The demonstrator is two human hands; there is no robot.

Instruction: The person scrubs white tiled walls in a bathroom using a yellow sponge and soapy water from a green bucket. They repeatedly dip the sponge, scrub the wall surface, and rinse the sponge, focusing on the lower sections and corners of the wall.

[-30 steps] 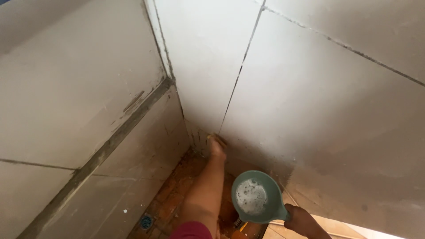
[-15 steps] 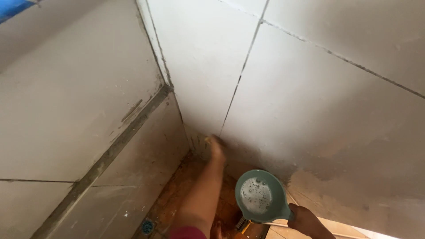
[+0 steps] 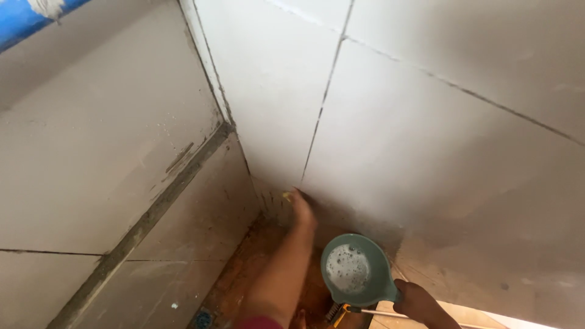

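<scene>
From the head view, my left hand point(image 3: 300, 204) is pressing a small yellow sponge point(image 3: 286, 195), fingers clamped on it, low in the tight corner of the grey tiled walls point(image 3: 426, 140). My right hand point(image 3: 414, 301) is gripping, fingers closed, the round teal plastic dipper point(image 3: 355, 270), holding foamy water above the brown floor point(image 3: 250, 268).

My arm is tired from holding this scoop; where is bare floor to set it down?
Bare floor lies between the left wall and your left arm, short of the drain. Under the scoop a brush crowds the floor.
</scene>
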